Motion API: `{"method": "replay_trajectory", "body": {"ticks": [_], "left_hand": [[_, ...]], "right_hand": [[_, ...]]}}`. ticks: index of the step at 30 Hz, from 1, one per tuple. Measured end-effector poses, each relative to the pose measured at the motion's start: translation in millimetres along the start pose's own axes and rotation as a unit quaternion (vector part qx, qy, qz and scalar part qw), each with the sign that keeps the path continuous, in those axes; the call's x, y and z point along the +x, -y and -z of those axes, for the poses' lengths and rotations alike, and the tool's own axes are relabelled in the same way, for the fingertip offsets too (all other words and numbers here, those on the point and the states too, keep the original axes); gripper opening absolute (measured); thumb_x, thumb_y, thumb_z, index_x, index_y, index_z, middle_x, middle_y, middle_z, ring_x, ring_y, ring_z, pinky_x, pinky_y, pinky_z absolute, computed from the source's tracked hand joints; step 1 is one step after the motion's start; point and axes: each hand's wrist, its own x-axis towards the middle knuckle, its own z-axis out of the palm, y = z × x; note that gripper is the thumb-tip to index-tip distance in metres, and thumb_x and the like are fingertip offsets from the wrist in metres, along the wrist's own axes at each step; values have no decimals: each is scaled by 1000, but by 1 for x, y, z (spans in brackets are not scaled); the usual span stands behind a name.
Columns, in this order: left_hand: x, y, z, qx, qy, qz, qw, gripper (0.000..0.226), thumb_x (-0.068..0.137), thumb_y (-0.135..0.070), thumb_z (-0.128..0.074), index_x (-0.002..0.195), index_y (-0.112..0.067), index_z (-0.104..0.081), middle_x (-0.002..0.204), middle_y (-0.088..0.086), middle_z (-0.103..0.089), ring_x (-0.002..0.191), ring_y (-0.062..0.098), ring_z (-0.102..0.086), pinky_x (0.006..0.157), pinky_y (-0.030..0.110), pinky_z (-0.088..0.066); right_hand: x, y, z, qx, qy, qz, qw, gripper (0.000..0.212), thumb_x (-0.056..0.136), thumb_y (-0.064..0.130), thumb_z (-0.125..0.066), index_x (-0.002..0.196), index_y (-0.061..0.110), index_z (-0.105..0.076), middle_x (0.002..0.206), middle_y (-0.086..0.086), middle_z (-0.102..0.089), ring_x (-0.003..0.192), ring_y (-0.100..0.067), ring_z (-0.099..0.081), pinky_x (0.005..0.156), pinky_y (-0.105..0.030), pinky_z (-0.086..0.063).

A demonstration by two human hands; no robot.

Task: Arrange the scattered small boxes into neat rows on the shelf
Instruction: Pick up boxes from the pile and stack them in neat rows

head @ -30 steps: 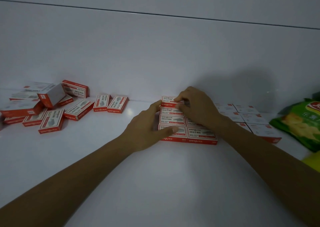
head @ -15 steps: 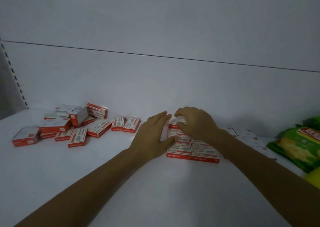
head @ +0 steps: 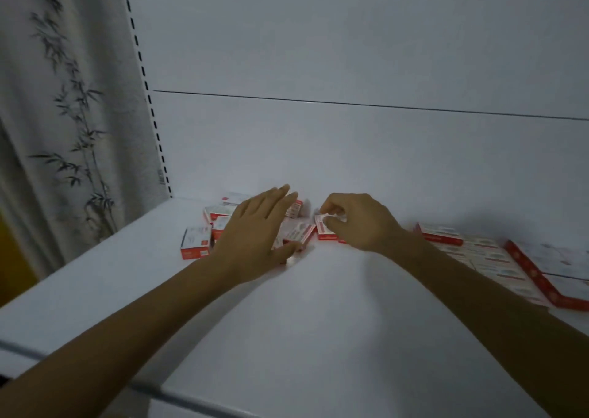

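Observation:
Several small red-and-white boxes lie scattered at the back left of the white shelf; one stands apart at the pile's left edge. My left hand is spread over this pile with straight fingers, its thumb beside a tilted box. My right hand has curled fingers and pinches the top edge of a small box just right of the pile. Neat rows of boxes lie flat on the shelf to the right, behind my right forearm.
The white back panel rises right behind the boxes. A slotted upright marks the shelf's left end, with a bamboo-print curtain beyond it. The shelf's front edge runs across the lower left.
Both hands left the neat rows and moved left to the scattered pile. My right hand now pinches a loose box, and the view has swung left and up.

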Motion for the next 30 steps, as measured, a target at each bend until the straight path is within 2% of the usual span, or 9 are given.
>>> {"method": "replay_trajectory", "body": {"ticks": [4,7,12,15,17,21,25,28,30], "left_hand": [[-28,48,6,0,16,5,1000,81,82,-66,-44,147,-24,-18,155,-3,-17,142,18,-16,112,35,-12],[-42,80,9,2,11,-5,1000,85,77,-71,-38,145,-23,-25,152,0,-26,139,20,-26,110,37,-22],[-53,115,4,-35,-1,-7,999,90,73,-78,-45,142,-23,-30,149,-2,-34,136,17,-31,109,34,-23],[-54,127,-3,-96,-14,14,995,81,75,-71,-43,138,-20,-39,143,0,-42,130,19,-37,107,40,-33],[-53,132,-6,-100,-16,3,995,74,78,-67,-43,135,-19,-43,140,1,-45,130,20,-39,104,43,-36],[-54,138,-8,-127,-9,-11,992,73,75,-64,-44,133,-20,-45,136,1,-49,127,21,-41,102,45,-38],[-54,140,-14,-151,9,-41,988,67,71,-62,-50,125,-22,-52,127,-1,-55,118,23,-49,94,47,-43],[-54,135,-20,-159,15,-42,986,57,74,-59,-54,116,-20,-57,116,-1,-61,109,22,-55,90,46,-46],[-53,131,-19,-166,17,-39,985,48,78,-50,-63,115,-21,-56,116,-2,-61,110,20,-53,92,43,-44]], "right_hand": [[14,41,-27,22,8,14,1000,17,87,30,-57,101,23,-64,103,7,-67,95,-12,-60,78,-26,-45],[21,65,-46,41,-31,28,998,14,84,29,-61,96,23,-65,97,7,-68,91,-12,-62,79,-32,-50],[27,103,-75,-6,-101,55,993,31,81,29,-64,110,16,-63,110,-2,-66,97,-19,-61,86,-36,-49],[27,116,-88,-82,-48,72,993,47,85,39,-51,126,15,-54,129,-6,-57,118,-25,-52,102,-43,-39],[26,120,-94,-128,5,89,988,53,89,46,-38,133,17,-48,137,-5,-51,125,-26,-45,106,-43,-31],[17,131,-94,-185,16,98,978,53,90,49,-28,124,19,-56,119,-3,-62,106,-27,-54,89,-40,-42],[-1,132,-92,-162,-3,108,981,35,85,36,-48,113,21,-64,110,0,-65,96,-20,-56,77,-33,-44],[-9,128,-94,-102,-33,79,991,36,81,35,-55,112,19,-64,111,-1,-64,95,-18,-56,75,-27,-42],[-12,125,-101,-104,-57,57,991,45,79,41,-56,118,19,-59,115,-2,-61,100,-21,-55,81,-33,-47]]}}
